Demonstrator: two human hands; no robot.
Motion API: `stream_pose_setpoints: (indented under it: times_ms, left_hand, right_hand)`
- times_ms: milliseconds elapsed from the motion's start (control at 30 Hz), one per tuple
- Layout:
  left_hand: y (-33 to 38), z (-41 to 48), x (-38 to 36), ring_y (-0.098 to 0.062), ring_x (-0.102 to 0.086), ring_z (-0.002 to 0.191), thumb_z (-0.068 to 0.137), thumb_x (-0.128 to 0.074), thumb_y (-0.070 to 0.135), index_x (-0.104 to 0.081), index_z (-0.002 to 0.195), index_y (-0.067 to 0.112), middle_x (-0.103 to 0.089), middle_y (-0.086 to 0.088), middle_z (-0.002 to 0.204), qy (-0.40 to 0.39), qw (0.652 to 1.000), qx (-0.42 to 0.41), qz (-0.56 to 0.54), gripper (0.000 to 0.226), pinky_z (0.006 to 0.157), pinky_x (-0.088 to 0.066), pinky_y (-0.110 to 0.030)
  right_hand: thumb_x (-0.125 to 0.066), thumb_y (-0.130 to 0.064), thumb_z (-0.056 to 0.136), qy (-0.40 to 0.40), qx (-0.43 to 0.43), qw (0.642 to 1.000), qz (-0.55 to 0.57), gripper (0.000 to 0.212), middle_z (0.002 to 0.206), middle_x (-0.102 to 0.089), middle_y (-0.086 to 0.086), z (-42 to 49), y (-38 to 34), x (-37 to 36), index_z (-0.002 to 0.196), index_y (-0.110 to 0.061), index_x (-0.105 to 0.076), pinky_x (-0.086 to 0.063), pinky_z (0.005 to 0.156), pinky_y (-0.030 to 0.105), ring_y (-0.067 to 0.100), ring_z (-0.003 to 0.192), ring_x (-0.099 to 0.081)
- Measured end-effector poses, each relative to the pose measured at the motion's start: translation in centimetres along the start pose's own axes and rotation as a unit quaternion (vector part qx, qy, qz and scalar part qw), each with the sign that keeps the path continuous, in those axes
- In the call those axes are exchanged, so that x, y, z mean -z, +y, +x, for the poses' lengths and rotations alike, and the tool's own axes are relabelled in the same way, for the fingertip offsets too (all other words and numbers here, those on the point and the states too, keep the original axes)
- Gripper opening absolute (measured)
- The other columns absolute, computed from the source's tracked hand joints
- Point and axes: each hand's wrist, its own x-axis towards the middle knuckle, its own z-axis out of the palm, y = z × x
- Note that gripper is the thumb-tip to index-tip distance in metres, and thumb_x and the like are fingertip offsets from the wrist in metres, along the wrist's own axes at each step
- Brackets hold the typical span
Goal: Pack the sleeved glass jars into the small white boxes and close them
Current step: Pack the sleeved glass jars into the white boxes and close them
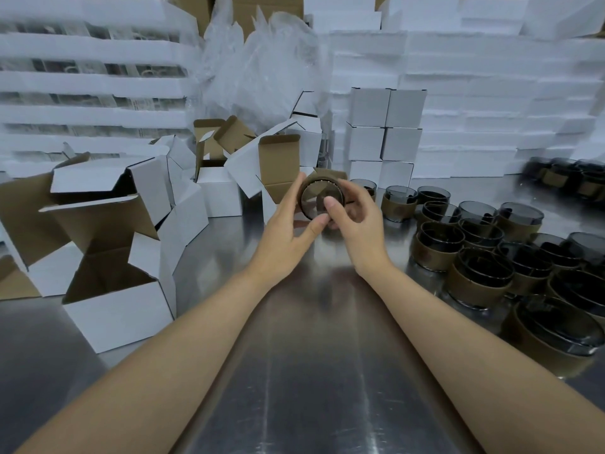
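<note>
Left grip (290,225), right grip (359,221) on sleeved jar (312,196)

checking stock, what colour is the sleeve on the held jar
Olive-brown sleeve around the dark glass jar, head view.

Bright, flat light from overhead, and the steel table (311,371) bounces it back as pale streaky glare down the middle. Foam stacks (491,103) at the back are nearly blown out. Shadows are soft. Fisheye bends the edges hard: sleeved jars (553,326) far right smear, and the held jar (312,194) looks a touch soft.
</note>
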Motion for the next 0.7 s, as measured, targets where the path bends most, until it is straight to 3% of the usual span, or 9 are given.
stream_pose_setpoints:
  times_ms: [67,167,300,433,500,567,600,667,700]
  left_hand:
    - [0.17,-0.02,0.09,-0.003,-0.050,0.126,0.088,-0.062,0.045,-0.026,0.144,0.043,-0.047,0.012,0.143,0.001,1.000,0.006,-0.005,0.067,0.107,-0.041,-0.029]
    - [0.25,0.16,0.06,0.001,-0.057,0.110,0.085,-0.066,0.043,-0.036,0.129,0.056,-0.052,0.014,0.133,0.014,1.000,0.015,-0.015,0.055,0.088,-0.044,-0.012]
    - [-0.15,0.39,0.15,-0.005,-0.051,0.121,0.083,-0.067,0.043,-0.042,0.139,0.031,-0.053,0.006,0.135,0.021,1.000,0.000,-0.011,0.062,0.090,-0.044,-0.015]
    - [-0.15,0.32,0.18,-0.009,-0.051,0.123,0.081,-0.071,0.045,-0.039,0.132,0.050,-0.053,0.009,0.135,0.026,1.000,0.001,-0.001,0.060,0.103,-0.044,-0.032]
    - [-0.02,0.21,0.08,-0.005,-0.051,0.123,0.081,-0.073,0.040,-0.037,0.131,0.053,-0.054,0.012,0.136,0.030,1.000,-0.002,0.004,0.064,0.103,-0.043,-0.025]
    - [0.02,0.19,-0.05,-0.002,-0.049,0.125,0.080,-0.076,0.033,-0.037,0.139,0.042,-0.052,0.011,0.137,0.048,0.998,-0.023,0.033,0.071,0.103,-0.040,-0.017]
    - [0.01,0.21,-0.11,-0.001,-0.047,0.125,0.080,-0.077,0.029,-0.038,0.141,0.034,-0.051,0.011,0.137,0.061,0.996,-0.038,0.052,0.073,0.102,-0.038,-0.014]
    - [-0.09,0.29,-0.14,0.009,-0.046,0.119,0.078,-0.078,0.019,-0.038,0.142,0.026,-0.050,0.015,0.131,0.080,0.992,-0.061,0.077,0.076,0.094,-0.038,-0.006]
    - [-0.20,0.33,-0.13,0.014,-0.047,0.112,0.078,-0.078,0.015,-0.037,0.143,0.026,-0.050,0.017,0.129,0.082,0.991,-0.064,0.086,0.077,0.088,-0.038,-0.003]
  right_hand:
    - [-0.071,-0.027,0.085,-0.003,-0.038,0.999,0.025,0.033,0.095,-0.065,0.022,0.16,0.00,0.03,0.112,-0.011,-0.062,-0.052,0.063,0.035,0.026,0.068,-0.060]
    - [-0.069,-0.027,0.087,0.002,-0.058,0.998,0.033,0.017,0.074,-0.063,0.003,0.41,0.14,0.09,0.099,-0.015,-0.064,-0.049,0.053,0.022,0.010,0.053,-0.056]
    - [-0.067,-0.032,0.088,-0.008,-0.057,0.998,0.029,0.015,0.064,-0.065,-0.012,0.42,0.17,0.18,0.096,-0.020,-0.065,-0.048,0.052,0.021,0.009,0.052,-0.056]
    - [-0.066,-0.034,0.089,-0.006,-0.050,0.999,0.015,0.028,0.084,-0.067,0.000,0.38,0.33,0.11,0.109,-0.014,-0.066,-0.050,0.059,0.024,0.012,0.060,-0.058]
    - [-0.064,-0.036,0.089,0.002,-0.006,0.999,-0.044,0.040,0.105,-0.060,0.005,0.28,0.41,0.17,0.121,-0.013,-0.063,-0.049,0.072,0.021,0.009,0.077,-0.060]
    - [-0.057,-0.039,0.088,-0.001,0.060,0.994,-0.093,0.048,0.114,-0.051,0.001,0.04,0.26,0.25,0.130,-0.017,-0.056,-0.045,0.083,0.012,-0.003,0.091,-0.057]
    - [-0.054,-0.040,0.089,-0.007,0.082,0.992,-0.091,0.048,0.118,-0.047,0.000,-0.14,0.12,0.24,0.133,-0.020,-0.052,-0.048,0.084,0.017,-0.003,0.095,-0.057]
    - [-0.052,-0.041,0.090,-0.012,0.114,0.990,-0.082,0.043,0.123,-0.044,0.001,-0.42,-0.11,0.26,0.131,-0.029,-0.048,-0.055,0.077,0.032,0.009,0.097,-0.060]
    - [-0.053,-0.041,0.088,-0.007,0.133,0.987,-0.091,0.041,0.124,-0.043,0.000,-0.50,-0.23,0.24,0.128,-0.031,-0.048,-0.056,0.072,0.031,0.011,0.097,-0.060]
